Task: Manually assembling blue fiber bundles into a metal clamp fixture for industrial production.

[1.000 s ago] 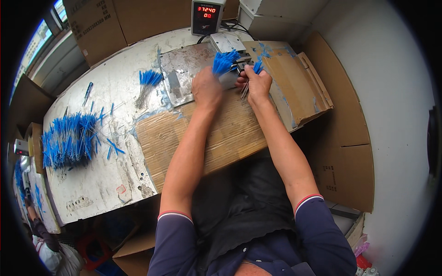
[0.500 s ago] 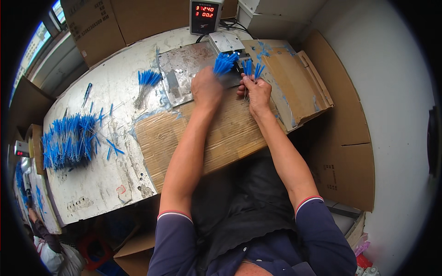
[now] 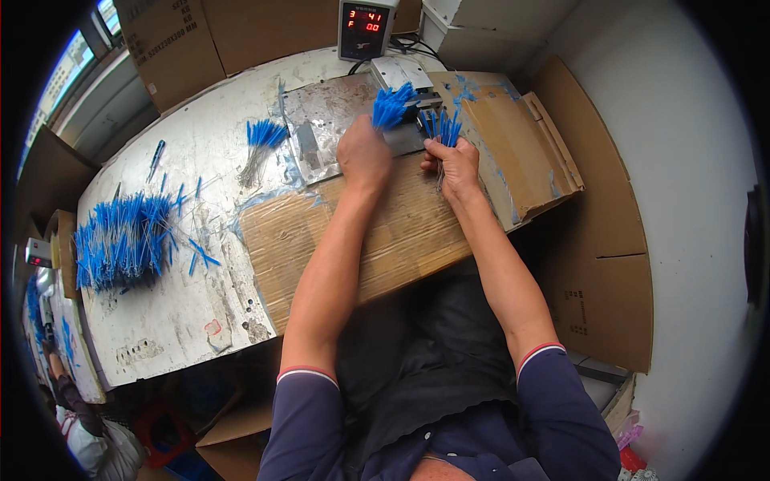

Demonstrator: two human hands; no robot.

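Note:
My left hand (image 3: 365,155) is closed round a thick bunch of blue-tipped wires (image 3: 391,107), their blue ends fanning out above the fist; motion smears the hand a little. Close beside it, my right hand (image 3: 457,167) pinches a smaller bunch of the same wires (image 3: 443,127), blue ends up and thin pale stems hanging below the fingers. Both hands are at the near edge of a metal plate (image 3: 325,120), in front of a small machine (image 3: 399,74) with a dark part that the left bunch partly hides.
A digital display box (image 3: 365,30) with red digits stands behind the machine. Leftward lie a loose bundle (image 3: 265,135), a big pile of blue-tipped wires (image 3: 124,240) and a pen (image 3: 156,160). Cardboard (image 3: 321,248) covers the near table edge; a carton (image 3: 513,144) sits right. Another person's arm (image 3: 60,373) shows far left.
The wires in my right hand have come together from two separate clusters, and that hand has shifted slightly. The display's digits have changed. My left hand keeps its bunch.

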